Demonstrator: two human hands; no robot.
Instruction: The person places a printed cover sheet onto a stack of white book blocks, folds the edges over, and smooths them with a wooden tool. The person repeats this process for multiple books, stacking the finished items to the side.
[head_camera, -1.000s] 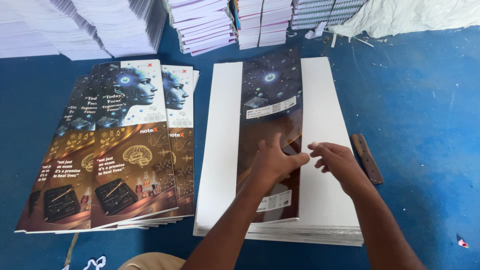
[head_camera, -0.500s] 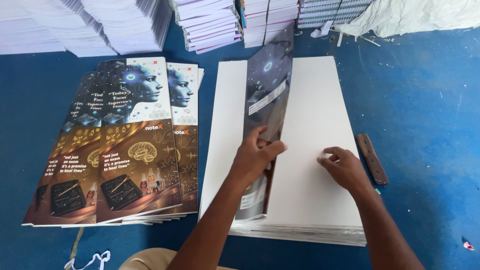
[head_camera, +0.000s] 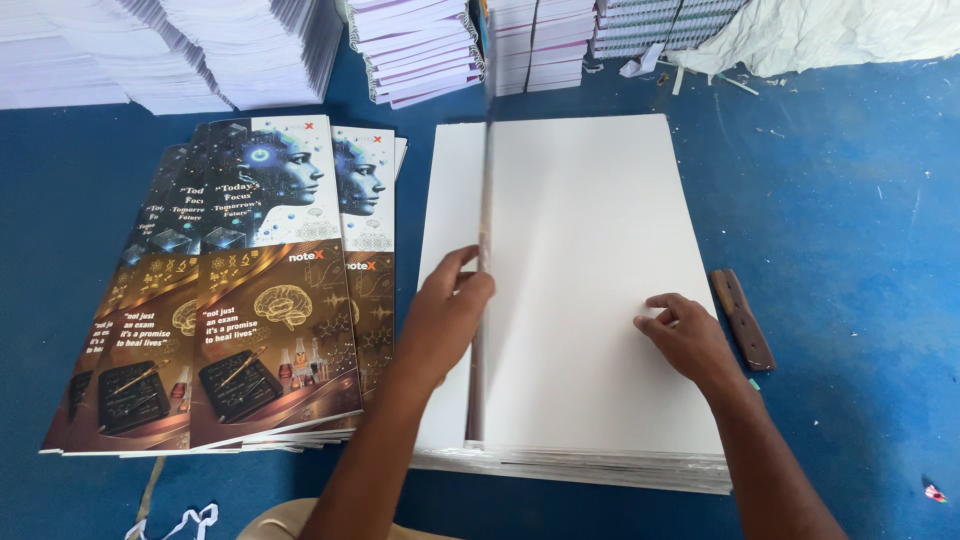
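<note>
My left hand (head_camera: 448, 312) pinches a printed cover sheet (head_camera: 484, 290) by its long edge, thumb on one side and fingers on the other, so the sheet stands upright and shows almost edge-on as a thin vertical strip. It rises from the left part of the white stack (head_camera: 590, 250), a thick pile of blank-faced sheets lying flat on the blue floor (head_camera: 850, 230). My right hand (head_camera: 685, 335) rests on the stack's top sheet near its right edge, fingers curled and pressing down, gripping nothing.

Just beside the stack's right edge lies a brown wooden stick (head_camera: 742, 318), apart from my fingers. To the left, near but not touching the white stack, a fanned pile of printed covers (head_camera: 240, 290) lies face up: each has a blue-and-white head in profile on the upper half and a brown-gold panel with a brain drawing below.

Bare floor opens wide to the right. Along the far edge stand stacks of bound white books (head_camera: 420, 45), and a crumpled white sack (head_camera: 830, 30) lies in the far right corner.
</note>
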